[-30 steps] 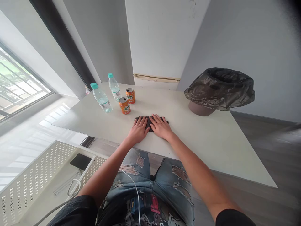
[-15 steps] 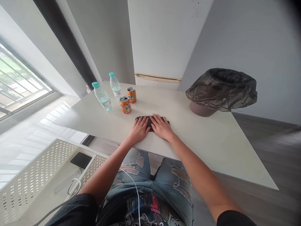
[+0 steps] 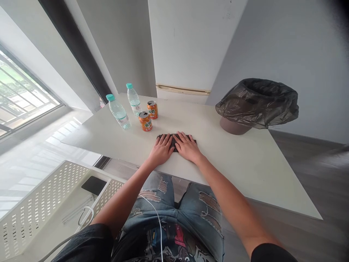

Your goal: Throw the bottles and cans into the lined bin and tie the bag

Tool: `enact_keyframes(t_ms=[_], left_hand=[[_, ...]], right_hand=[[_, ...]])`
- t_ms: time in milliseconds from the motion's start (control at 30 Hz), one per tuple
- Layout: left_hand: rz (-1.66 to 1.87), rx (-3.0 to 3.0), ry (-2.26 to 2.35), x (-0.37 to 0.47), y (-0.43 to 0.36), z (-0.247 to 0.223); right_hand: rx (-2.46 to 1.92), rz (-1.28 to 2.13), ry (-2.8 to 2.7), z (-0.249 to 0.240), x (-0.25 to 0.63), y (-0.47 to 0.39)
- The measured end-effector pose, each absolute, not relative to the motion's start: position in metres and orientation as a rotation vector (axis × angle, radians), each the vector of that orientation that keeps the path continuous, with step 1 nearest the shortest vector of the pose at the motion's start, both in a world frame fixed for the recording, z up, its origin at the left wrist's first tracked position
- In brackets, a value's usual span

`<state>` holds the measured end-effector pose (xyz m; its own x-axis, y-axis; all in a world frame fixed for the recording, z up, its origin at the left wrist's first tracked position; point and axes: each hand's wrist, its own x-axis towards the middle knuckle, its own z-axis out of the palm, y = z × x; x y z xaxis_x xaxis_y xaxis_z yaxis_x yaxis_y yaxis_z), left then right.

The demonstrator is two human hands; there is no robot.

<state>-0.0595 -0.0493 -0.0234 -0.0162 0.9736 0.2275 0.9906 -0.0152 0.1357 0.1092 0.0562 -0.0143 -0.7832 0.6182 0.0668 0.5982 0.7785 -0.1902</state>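
A dark folded cloth (image 3: pixel 173 141) lies on the white table (image 3: pixel 234 160) near its front edge. My left hand (image 3: pixel 161 150) rests flat on the cloth's left part, fingers stretched forward. On the right part lies my right hand (image 3: pixel 187 148), also flat with its fingers spread. Both thumbs point inward over the middle of the cloth, and the hands hide much of it. Just beyond my left hand stand an orange drink can (image 3: pixel 145 121) and a second orange can (image 3: pixel 152 110), both upright with opened tops.
Behind the cans to the left stand two clear bottles with teal caps, a nearer bottle (image 3: pixel 119 113) and a farther bottle (image 3: pixel 133 100). A brown bin (image 3: pixel 234 126) lined with a black plastic bag (image 3: pixel 256 105) stands at the table's right rear. A white perforated basket (image 3: pixel 35 214) holds a dark phone-like slab (image 3: pixel 94 185).
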Motion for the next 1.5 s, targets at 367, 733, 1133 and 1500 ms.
enact_keyframes(t_ms=[367,733,1133,1500], left_hand=[[-0.344,-2.152,-2.169,-0.060,-0.049,-0.023],[-0.307,-2.167,-2.194,-0.060,-0.049,-0.021],[-0.776,-2.111,-2.073,-0.059,-0.059,-0.003],[-0.708,-2.160,-2.073,-0.058,-0.055,-0.008]], right_hand=[[-1.004,0.320,-2.873,-0.007,0.110,0.057],[-1.080,0.407,-2.946,0.003,0.131,0.071],[-1.089,0.643,-2.109,-0.010,0.160,0.117],[-1.126,0.873,-2.027,-0.015,0.163,0.122]])
